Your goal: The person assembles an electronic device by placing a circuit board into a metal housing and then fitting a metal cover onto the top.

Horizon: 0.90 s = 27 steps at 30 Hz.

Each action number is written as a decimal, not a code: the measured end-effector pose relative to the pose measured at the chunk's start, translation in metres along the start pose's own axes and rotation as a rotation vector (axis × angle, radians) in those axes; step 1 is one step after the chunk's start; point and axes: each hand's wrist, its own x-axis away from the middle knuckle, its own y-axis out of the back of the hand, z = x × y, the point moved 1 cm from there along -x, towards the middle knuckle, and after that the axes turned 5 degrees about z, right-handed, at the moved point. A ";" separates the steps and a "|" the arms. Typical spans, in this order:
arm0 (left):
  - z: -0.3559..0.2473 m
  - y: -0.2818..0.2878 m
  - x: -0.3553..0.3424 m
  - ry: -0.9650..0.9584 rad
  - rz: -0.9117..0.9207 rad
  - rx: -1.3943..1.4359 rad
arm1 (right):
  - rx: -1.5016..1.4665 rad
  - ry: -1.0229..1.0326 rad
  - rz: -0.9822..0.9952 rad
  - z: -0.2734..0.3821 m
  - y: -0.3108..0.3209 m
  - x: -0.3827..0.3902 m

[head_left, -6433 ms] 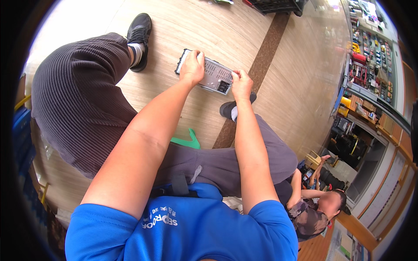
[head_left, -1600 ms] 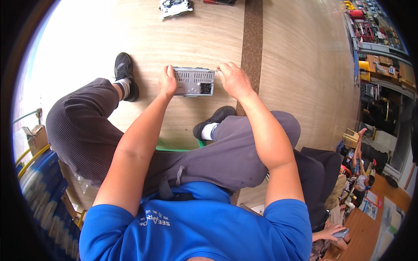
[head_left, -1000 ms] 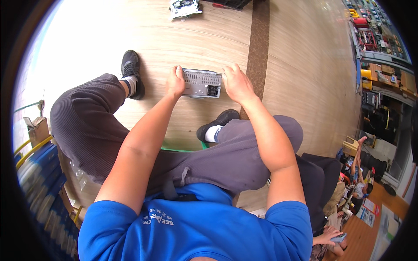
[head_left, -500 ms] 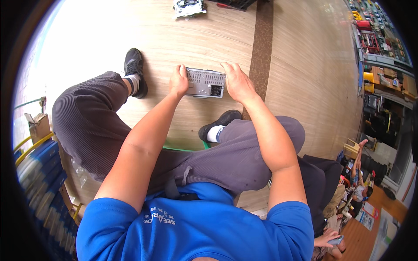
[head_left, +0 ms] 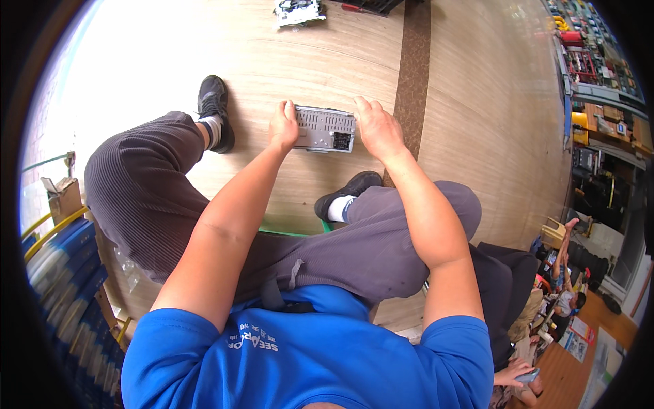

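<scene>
A silver metal car radio (head_left: 320, 129) is held up above the floor between my two hands. Rows of slots cover its visible face, and a black connector socket (head_left: 342, 141) sits at its lower right corner. My left hand (head_left: 282, 126) is closed on the radio's left end, with the thumb along the edge. At the right end, my right hand (head_left: 379, 129) steadies the casing, its fingertips by the upper right corner. The radio's other faces and part of the fingers are hidden.
Farther ahead on the floor lie a silver mechanical part (head_left: 300, 12) and a black tray-like object (head_left: 368, 5). Blue stacked items (head_left: 65, 266) stand at my left. A green edge (head_left: 283, 232) shows beneath my legs. At right are another person's hand with a phone (head_left: 526, 376) and cluttered shelves (head_left: 596, 48).
The radio stays almost in place between my hands. My right hand has shifted slightly to the right along its end. The whole view has drifted a little.
</scene>
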 end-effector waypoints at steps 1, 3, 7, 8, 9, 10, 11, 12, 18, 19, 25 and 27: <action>0.001 0.000 0.000 -0.001 -0.001 -0.002 | -0.023 -0.018 0.014 0.001 0.002 -0.001; 0.002 -0.001 0.000 -0.001 -0.008 -0.023 | -0.043 -0.037 0.026 -0.002 0.002 -0.001; -0.001 -0.003 -0.002 -0.005 0.009 -0.009 | -0.015 0.197 -0.133 -0.007 -0.004 0.001; -0.001 -0.003 -0.001 0.010 0.014 -0.012 | -0.004 0.133 -0.091 -0.008 -0.006 0.002; 0.001 -0.002 -0.002 0.027 0.016 -0.017 | -0.005 0.137 -0.090 -0.004 -0.003 0.000; 0.003 -0.001 -0.002 0.029 0.012 -0.017 | -0.035 0.032 -0.022 -0.001 0.001 -0.002; 0.005 0.001 -0.002 0.032 0.007 -0.014 | -0.064 -0.073 0.047 0.002 0.003 -0.003; 0.003 0.000 -0.002 0.032 0.007 -0.007 | -0.061 -0.074 0.046 0.000 0.003 -0.002; -0.006 -0.002 0.001 0.042 0.017 -0.004 | -0.042 0.189 -0.141 -0.006 0.002 0.001; -0.001 -0.001 0.000 0.044 0.014 -0.007 | -0.033 0.054 -0.041 -0.001 0.005 -0.002; 0.002 -0.002 -0.002 0.033 0.042 -0.012 | -0.073 0.046 -0.049 -0.006 0.008 -0.001; 0.003 -0.006 -0.004 0.019 0.001 -0.031 | -0.076 0.190 -0.142 -0.008 0.007 0.001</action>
